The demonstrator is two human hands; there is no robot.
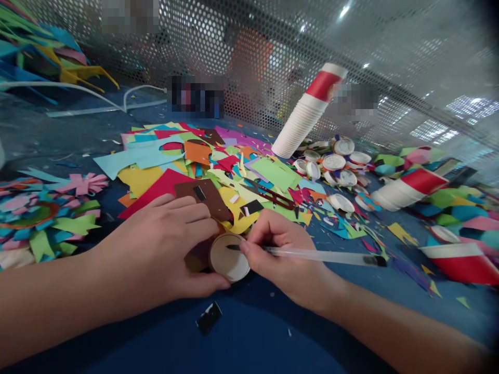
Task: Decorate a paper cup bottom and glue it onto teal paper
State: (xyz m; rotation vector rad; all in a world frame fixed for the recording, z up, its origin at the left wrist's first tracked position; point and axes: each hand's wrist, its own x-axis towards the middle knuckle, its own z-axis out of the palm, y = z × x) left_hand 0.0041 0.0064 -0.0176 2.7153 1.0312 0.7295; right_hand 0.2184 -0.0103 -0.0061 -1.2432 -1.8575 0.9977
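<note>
My left hand (163,244) steadies a small round white paper-cup base (228,262) between its thumb and fingers, close to the table. A clear-barrelled pen (315,253) with a dark cap on its back end is pinched in my right hand (284,254). Its dark tip points onto the white disc; whether it touches is hard to tell. Just beyond my hands lies a heap of coloured paper scraps, with a brown paper piece (206,197) nearest my left fingers. Dark red scissors (273,195) rest on the scraps. A small black piece (209,317) lies in front.
A tilted stack of white paper cups (300,124) stands at the back, beside a pile of cut cup bases (334,162). More red and white cups (409,189) lie right. A paper flower (37,208) sits left. Behind runs a perforated metal panel (249,72).
</note>
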